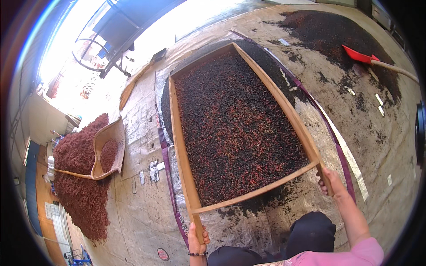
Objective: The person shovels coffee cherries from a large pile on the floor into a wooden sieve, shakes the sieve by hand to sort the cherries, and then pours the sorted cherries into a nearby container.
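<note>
A long wooden-framed sieve (262,190) stretches out in front of me, its bed covered with small dark berries or seeds (239,119) mixed with reddish ones. My left hand (198,239) wraps round the wooden handle at the frame's near left corner. Round the matching handle at the near right corner, my right hand (333,182) is closed. Dark grains lie on the sheet beneath and around the frame. Whether the far end rests on something is hidden.
To the left a reddish-brown heap (80,150) holds a woven scoop (116,150). A dark heap (328,33) lies at the far right, with a red shovel (357,55) on it. A pale ground sheet (137,213) spreads under everything; a metal cart (113,40) stands at the far left.
</note>
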`<state>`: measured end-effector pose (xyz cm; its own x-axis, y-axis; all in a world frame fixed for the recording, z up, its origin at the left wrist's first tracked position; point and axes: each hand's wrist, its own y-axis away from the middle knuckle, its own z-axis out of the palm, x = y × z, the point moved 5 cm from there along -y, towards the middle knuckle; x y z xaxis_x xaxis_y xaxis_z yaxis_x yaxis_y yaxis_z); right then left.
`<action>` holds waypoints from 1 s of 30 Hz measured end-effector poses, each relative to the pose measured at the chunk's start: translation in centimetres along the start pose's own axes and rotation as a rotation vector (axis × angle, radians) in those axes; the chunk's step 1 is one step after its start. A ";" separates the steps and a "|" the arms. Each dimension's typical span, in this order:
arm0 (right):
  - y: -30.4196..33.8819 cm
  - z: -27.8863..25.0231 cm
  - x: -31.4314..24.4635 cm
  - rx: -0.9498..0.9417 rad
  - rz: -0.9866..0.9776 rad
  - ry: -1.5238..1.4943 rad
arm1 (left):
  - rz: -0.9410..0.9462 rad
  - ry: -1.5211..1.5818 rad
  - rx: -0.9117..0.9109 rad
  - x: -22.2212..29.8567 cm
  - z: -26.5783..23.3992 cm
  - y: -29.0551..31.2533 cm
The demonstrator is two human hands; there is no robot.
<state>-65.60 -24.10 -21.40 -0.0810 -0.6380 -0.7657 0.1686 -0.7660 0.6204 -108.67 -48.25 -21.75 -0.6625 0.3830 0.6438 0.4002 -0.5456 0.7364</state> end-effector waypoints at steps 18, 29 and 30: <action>0.8 -0.7 2.2 0.041 0.052 -0.065 | 0.099 0.046 0.130 -1.2 -0.7 0.6; -6.7 5.5 -5.7 0.013 -0.085 0.048 | 0.222 -0.131 0.005 9.9 3.8 -5.9; -5.8 4.8 -3.9 -0.001 -0.059 0.060 | 0.202 -0.101 0.030 8.2 2.4 -5.4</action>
<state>-70.95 -17.53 -21.24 -0.0317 -0.5856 -0.8100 0.1666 -0.8021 0.5735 -114.76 -40.38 -19.94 -0.5008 0.3418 0.7952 0.5376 -0.5973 0.5952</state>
